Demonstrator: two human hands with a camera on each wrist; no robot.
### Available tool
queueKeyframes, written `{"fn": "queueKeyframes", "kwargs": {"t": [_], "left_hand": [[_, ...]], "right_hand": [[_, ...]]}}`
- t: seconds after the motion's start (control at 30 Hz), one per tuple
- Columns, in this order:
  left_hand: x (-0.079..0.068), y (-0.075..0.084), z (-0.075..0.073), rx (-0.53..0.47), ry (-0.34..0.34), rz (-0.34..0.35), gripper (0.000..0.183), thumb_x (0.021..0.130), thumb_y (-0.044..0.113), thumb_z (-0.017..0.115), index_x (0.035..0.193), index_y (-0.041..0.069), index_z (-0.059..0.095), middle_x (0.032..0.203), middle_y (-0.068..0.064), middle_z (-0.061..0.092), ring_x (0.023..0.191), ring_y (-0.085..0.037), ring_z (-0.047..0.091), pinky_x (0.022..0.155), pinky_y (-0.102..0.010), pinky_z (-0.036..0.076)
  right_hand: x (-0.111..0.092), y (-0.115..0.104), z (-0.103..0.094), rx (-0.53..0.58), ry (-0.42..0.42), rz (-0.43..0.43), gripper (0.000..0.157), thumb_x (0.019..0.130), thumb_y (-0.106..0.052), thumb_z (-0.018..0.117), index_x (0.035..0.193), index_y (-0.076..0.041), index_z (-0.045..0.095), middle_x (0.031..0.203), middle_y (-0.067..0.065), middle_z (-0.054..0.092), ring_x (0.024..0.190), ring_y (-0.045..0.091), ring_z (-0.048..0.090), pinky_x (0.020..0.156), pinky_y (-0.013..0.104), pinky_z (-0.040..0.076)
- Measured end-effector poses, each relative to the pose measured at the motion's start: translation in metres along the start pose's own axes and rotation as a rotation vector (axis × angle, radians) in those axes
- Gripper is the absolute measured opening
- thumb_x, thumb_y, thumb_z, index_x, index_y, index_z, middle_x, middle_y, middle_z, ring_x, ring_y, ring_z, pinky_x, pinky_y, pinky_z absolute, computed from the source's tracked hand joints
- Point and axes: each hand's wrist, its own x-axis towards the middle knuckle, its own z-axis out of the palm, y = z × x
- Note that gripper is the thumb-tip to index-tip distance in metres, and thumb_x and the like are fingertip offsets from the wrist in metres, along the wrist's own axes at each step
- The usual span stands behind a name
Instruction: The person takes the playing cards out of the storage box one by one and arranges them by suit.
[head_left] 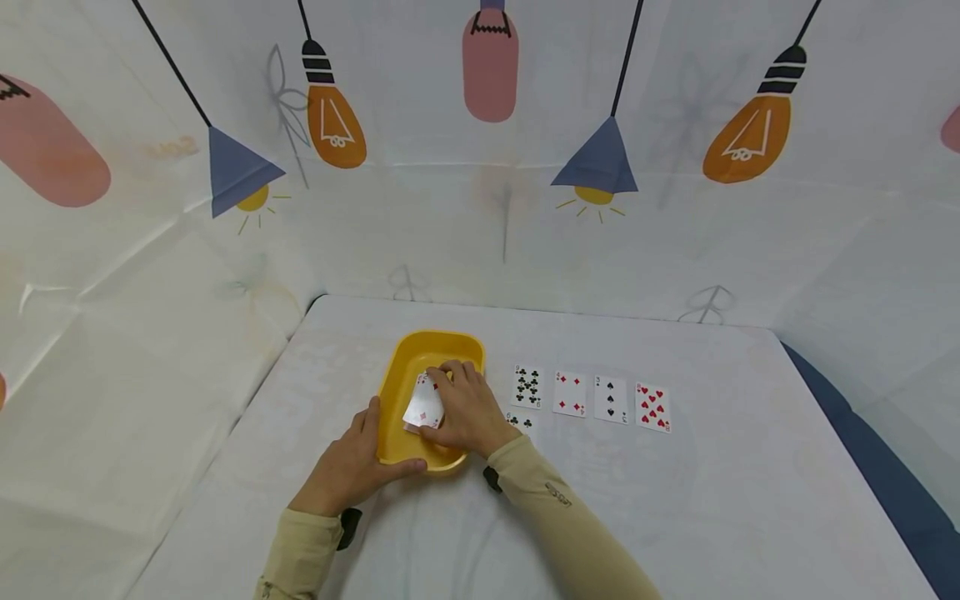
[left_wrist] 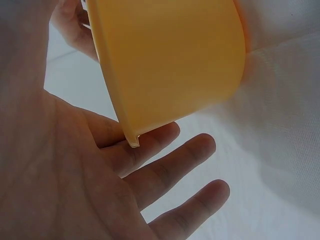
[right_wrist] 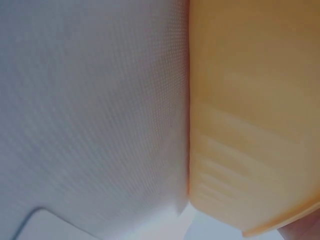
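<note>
Tray (head_left: 435,343), yellow with rounded corners, sits on the white bench (head_left: 720,500), left of a row of cards. The left hand (head_left: 352,467) is at its near left corner, thumb along the near rim and forefinger up the left side. In the left wrist view the other fingers are straight and spread apart, just beside the outer wall.

The right hand (head_left: 471,408) reaches over the right rim into the tray and pinches a small pile (head_left: 423,404) between thumb and fingertips, the thumb at the near edge and the fingertips at the far one. The top card shows red pips; how many cards lie under it cannot be told. The pile is inside the tray, near its middle.

Just right of the tray, four cards lie face up, apart: a club (head_left: 527,387), the four of diamonds (head_left: 570,393), the three of spades (head_left: 611,400) and a heart (head_left: 652,407). Another club card (head_left: 519,419) shows below the first, partly hidden by the right wrist. Pale sleeves (head_left: 577,525) cover both arms. Behind hangs a white sheet (head_left: 420,225) printed with lamps and bulbs.
</note>
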Motion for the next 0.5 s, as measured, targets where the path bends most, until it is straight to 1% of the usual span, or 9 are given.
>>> {"fn": "queueKeyframes", "kwargs": {"t": [0.23,0.5], "left_hand": [[0.000,0.001,0.000,-0.008,-0.008,-0.013,0.133,0.077,0.079,0.067,0.158,-0.008,0.009,0.152,-0.033,0.036,0.115,-0.047,0.059,0.097,-0.059,0.048],[0.000,0.001,-0.001,-0.012,-0.007,-0.012,0.133,0.077,0.079,0.068,0.158,-0.009,0.009,0.152,-0.033,0.036,0.116,-0.048,0.058,0.098,-0.059,0.048]], "right_hand": [[-0.002,0.001,-0.004,-0.008,0.042,-0.032,0.085,0.077,-0.061,0.078,0.141,-0.011,0.054,0.133,0.011,0.051,0.117,0.026,0.047,0.104,0.038,0.043],[-0.006,0.001,-0.018,0.008,0.016,-0.023,0.088,0.077,-0.059,0.079,0.145,-0.010,0.052,0.137,0.011,0.050,0.120,0.027,0.047,0.106,0.039,0.043]]}}
